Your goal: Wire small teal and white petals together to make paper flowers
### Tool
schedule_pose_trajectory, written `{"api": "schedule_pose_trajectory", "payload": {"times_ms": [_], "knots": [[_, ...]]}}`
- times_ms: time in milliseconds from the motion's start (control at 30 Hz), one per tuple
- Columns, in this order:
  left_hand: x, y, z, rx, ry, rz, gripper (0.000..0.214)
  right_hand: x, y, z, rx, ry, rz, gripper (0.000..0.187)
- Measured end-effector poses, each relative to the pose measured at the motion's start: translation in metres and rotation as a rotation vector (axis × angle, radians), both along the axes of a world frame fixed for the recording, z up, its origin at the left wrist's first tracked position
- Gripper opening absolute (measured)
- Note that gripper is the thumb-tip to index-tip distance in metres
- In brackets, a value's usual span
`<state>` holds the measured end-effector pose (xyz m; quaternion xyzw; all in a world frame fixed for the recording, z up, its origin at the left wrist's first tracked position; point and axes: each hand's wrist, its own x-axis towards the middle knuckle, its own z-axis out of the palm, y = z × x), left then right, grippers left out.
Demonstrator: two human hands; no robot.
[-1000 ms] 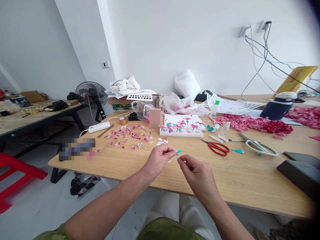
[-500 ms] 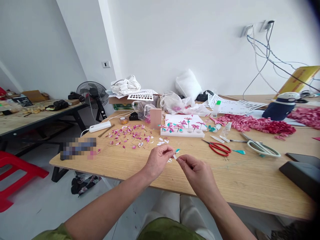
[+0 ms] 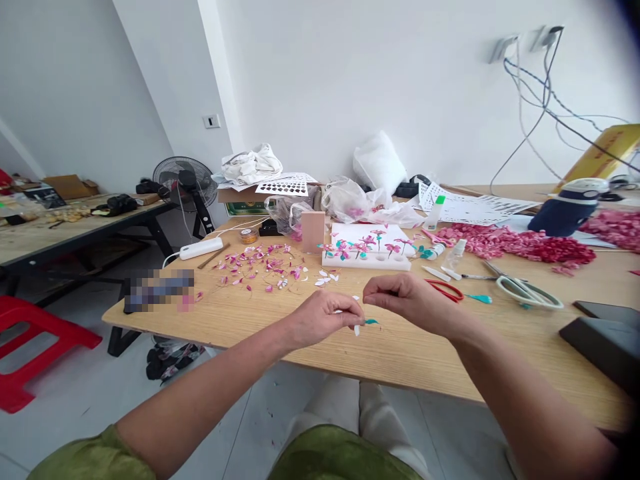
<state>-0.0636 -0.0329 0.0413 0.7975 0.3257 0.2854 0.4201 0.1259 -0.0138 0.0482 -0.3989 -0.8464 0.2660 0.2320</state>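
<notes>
Above the table's front part, my left hand (image 3: 327, 317) is closed in a pinch on a small teal leaf (image 3: 371, 322) with a white petal-like piece (image 3: 357, 329) beside it. My right hand (image 3: 407, 300) is raised just to the right, thumb and fingers pressed together; whatever they hold is too small to make out. Behind the hands, a white foam stand (image 3: 365, 260) carries several pink flowers (image 3: 367, 241) with teal leaves. Loose white petals (image 3: 326, 277) lie left of it, near many scattered pink-and-white petals (image 3: 270, 263).
Red-handled scissors (image 3: 447, 291) lie partly behind my right hand. Farther right are large pale-handled shears (image 3: 530, 293), a clear small bottle (image 3: 454, 259), a pink petal heap (image 3: 530, 247) and a blue flask (image 3: 567, 210). A dark box (image 3: 600, 350) sits at the right edge.
My right hand has moved up and turned over, slightly apart from the left. My left hand has shifted down and right, and the teal leaf now points right. The view has tilted slightly.
</notes>
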Motion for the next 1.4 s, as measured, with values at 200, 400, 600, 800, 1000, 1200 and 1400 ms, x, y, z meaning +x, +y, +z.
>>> {"api": "schedule_pose_trajectory", "payload": {"times_ms": [200,400,600,800,1000,1200,1400], "knots": [[0.000,0.006,-0.006,-0.014,-0.191,0.268,0.016,-0.028,-0.018,-0.053,0.033,0.308,-0.252,0.025],[0.005,0.010,-0.007,0.340,0.194,0.173,0.020,-0.030,-0.049,-0.024,0.390,-0.068,-0.314,0.023],[0.003,-0.001,0.009,0.072,-0.008,0.030,0.015,-0.005,-0.009,-0.009,0.086,0.141,-0.142,0.024],[0.000,0.009,0.000,0.111,-0.091,0.237,0.016,-0.033,-0.034,-0.045,0.204,0.069,-0.254,0.026],[0.005,0.007,0.008,0.347,0.173,0.060,0.021,-0.019,-0.043,0.011,0.368,-0.180,-0.174,0.022],[0.000,-0.003,0.016,0.038,-0.120,0.058,0.014,-0.011,-0.010,-0.007,0.044,0.237,-0.099,0.024],[-0.003,0.006,-0.003,0.157,-0.052,0.240,0.017,-0.041,-0.046,-0.042,0.262,0.006,-0.290,0.026]]}}
